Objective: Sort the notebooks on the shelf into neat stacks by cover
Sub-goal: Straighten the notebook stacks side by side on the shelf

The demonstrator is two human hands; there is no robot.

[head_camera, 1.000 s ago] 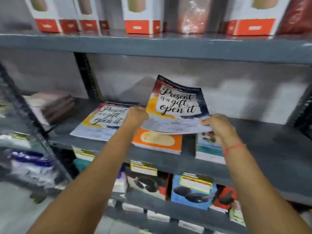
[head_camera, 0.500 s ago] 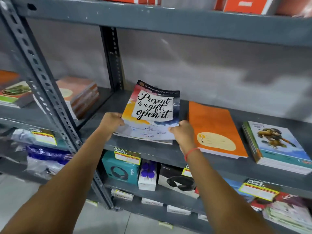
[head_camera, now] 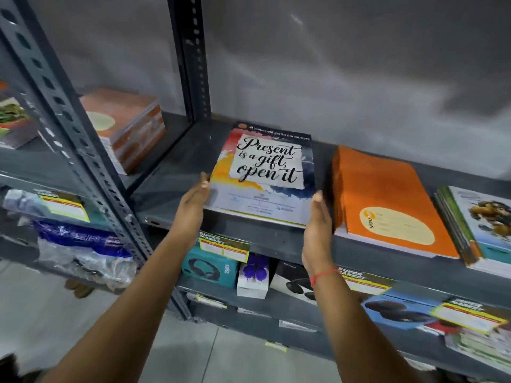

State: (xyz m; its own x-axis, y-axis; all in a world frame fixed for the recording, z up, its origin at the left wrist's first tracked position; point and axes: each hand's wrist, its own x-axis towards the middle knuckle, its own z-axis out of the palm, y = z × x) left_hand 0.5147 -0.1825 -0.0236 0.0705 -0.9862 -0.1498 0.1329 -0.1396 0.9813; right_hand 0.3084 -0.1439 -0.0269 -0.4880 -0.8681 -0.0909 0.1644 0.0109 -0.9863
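Observation:
A stack of notebooks with the cover "Present is a gift, open it" (head_camera: 265,172) lies flat on the grey shelf (head_camera: 171,172). My left hand (head_camera: 193,205) presses flat against the stack's left edge. My right hand (head_camera: 318,225) presses flat against its right edge, fingers straight. Right of it sits a stack of orange notebooks (head_camera: 387,200), close to my right hand. Further right is a stack with a cartoon-figure cover (head_camera: 481,225), cut off by the frame edge.
A perforated grey upright (head_camera: 72,117) stands at the left, a second post (head_camera: 193,59) behind the stack. Brown-orange notebooks (head_camera: 130,128) sit in the left bay. Below are headphone boxes (head_camera: 210,266) and yellow price tags (head_camera: 224,244).
The notebook I held tilted up has come down flat onto the left stack. Both hands shifted from gripping its bottom corners to pressing the stack's sides. The view moved closer.

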